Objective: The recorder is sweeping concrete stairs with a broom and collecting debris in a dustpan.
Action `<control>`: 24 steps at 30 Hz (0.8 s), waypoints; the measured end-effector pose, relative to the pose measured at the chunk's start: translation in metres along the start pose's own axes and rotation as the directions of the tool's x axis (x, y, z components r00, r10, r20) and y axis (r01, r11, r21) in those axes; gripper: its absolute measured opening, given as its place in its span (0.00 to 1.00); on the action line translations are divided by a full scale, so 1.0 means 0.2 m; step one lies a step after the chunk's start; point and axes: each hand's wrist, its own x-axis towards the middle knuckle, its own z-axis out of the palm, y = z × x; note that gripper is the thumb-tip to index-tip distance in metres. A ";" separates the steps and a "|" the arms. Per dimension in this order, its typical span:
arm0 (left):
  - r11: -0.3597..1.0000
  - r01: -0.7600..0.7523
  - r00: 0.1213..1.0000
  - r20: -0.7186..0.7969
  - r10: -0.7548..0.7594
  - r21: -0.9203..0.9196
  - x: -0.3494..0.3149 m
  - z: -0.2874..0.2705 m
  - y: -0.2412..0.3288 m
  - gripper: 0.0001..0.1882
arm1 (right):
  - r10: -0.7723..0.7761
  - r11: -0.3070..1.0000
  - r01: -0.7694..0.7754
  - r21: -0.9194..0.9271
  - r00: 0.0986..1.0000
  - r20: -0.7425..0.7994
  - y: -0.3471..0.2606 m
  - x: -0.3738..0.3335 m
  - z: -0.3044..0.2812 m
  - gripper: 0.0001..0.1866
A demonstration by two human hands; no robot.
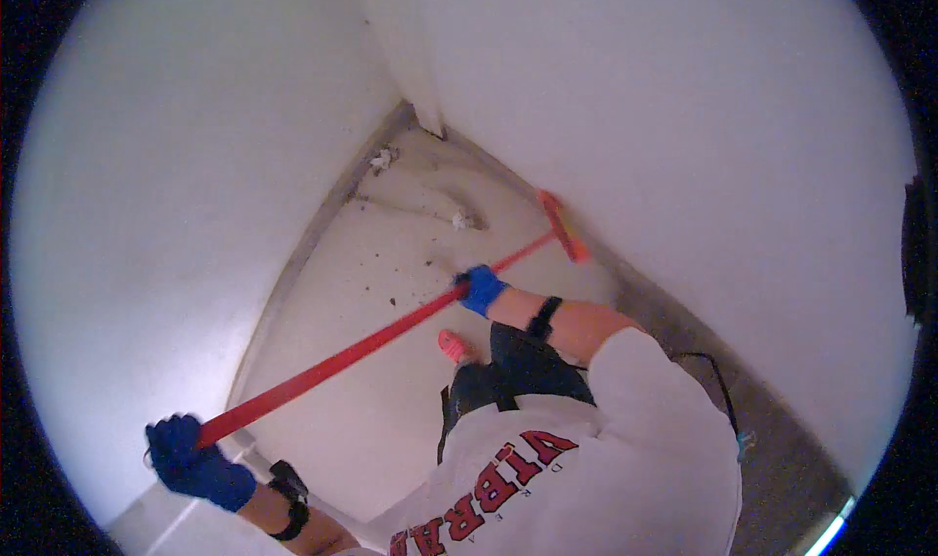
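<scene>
A long red broom (337, 366) slants across the view, its handle rising from the lower left toward the right-hand wall. My left hand (193, 466), in a blue glove, is closed round the handle's near end. Farther along, my right hand (481, 291), gloved in blue too, grips the handle in front of my legs. The narrow orange-red broom head (564, 228) is at the foot of the right wall; its bristles are too blurred to make out. A pale clump of debris (463, 221) lies on the floor left of the head.
Another pale clump (383, 158) sits near the far corner, by the left wall's skirting (311, 234). Dark crumbs (393, 302) are scattered over the light floor. White walls (664, 116) close in on both sides. My pink shoe (452, 346) stands near the crumbs.
</scene>
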 end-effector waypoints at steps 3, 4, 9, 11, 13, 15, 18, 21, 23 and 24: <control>0.977 0.056 0.998 0.032 -0.051 -0.208 0.08 0.11 -0.07 0.06 | 0.040 0.992 -0.016 -0.127 0.981 0.192 0.08 0.05 0.06 0.04; 0.976 0.052 0.998 0.051 -0.042 -0.212 0.19 0.12 -0.07 0.06 | -0.007 0.968 0.026 -0.249 0.997 0.075 -0.02 0.26 -0.01 0.03; 0.334 -0.267 0.732 -0.035 0.680 0.904 -0.03 0.22 0.03 0.07 | 0.104 0.980 -0.101 0.170 0.994 -0.010 -0.21 1.03 -0.18 0.01; 0.641 -0.295 0.773 -0.217 0.597 0.709 0.12 0.32 0.11 0.09 | 0.041 0.987 -0.001 0.160 0.967 -0.251 -0.11 1.14 -0.06 0.01; 0.943 -0.234 0.783 -0.529 0.328 0.238 0.19 0.31 0.26 0.11 | -0.149 0.989 0.148 -0.020 0.982 -0.114 -0.33 1.05 0.03 0.04; 0.578 -0.134 0.589 -0.405 0.700 0.805 0.36 0.29 0.21 0.11 | 0.024 0.960 0.037 -0.278 0.977 0.211 -0.37 0.89 0.03 0.01; 0.995 -0.079 0.973 -0.212 0.089 0.054 0.39 -0.02 0.41 0.10 | 0.284 0.748 -0.176 0.639 0.956 -0.069 -0.45 0.87 0.12 0.10; 0.932 -0.177 0.857 -0.416 0.304 0.316 0.03 0.12 0.33 0.11 | 0.054 0.955 0.062 -0.291 0.926 0.373 -0.54 0.87 -0.13 0.10; 0.768 -0.166 0.858 -0.293 0.422 0.618 0.09 0.20 0.32 0.10 | 0.133 0.989 -0.115 -0.094 0.968 0.215 -0.48 1.06 -0.13 0.07; 0.127 -0.051 0.868 -0.019 0.496 0.991 0.05 0.23 0.35 0.06 | 0.183 0.978 -0.191 0.082 0.978 0.095 -0.38 1.15 -0.22 0.05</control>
